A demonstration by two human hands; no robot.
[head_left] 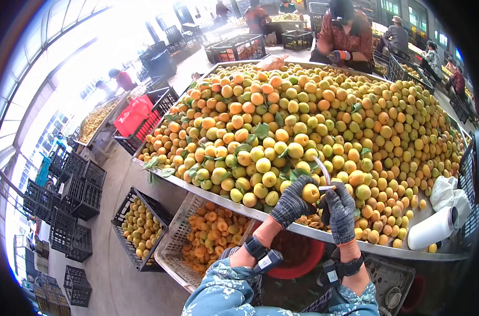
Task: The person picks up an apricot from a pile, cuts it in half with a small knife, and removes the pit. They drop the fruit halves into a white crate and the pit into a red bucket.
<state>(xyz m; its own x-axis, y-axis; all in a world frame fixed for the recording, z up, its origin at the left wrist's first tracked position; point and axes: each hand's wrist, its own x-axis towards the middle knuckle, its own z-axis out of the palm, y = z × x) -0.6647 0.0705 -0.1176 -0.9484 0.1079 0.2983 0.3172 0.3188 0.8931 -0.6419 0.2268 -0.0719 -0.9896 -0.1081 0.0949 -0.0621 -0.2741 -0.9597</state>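
My left hand (293, 203), in a dark grey knit glove, is closed around a yellow apricot (310, 193) just above the front edge of the fruit-covered table. Close beside it, my gloved right hand (340, 211) is closed on a small knife (320, 168) whose pale curved blade points up and away. The knife's handle is mostly hidden by my fingers. A large heap of yellow, orange and greenish apricots (281, 137) with some leaves lies beyond both hands. Below them, a red basin (314, 256) sits partly hidden by my forearms.
Left of my arms are a white crate (168, 243) of split apricots and a black crate (124, 231) of whole ones. A white plastic jar (432, 229) lies at the table's metal edge on the right. Across the heap sits another person (350, 37); black crates (81, 195) stand far left.
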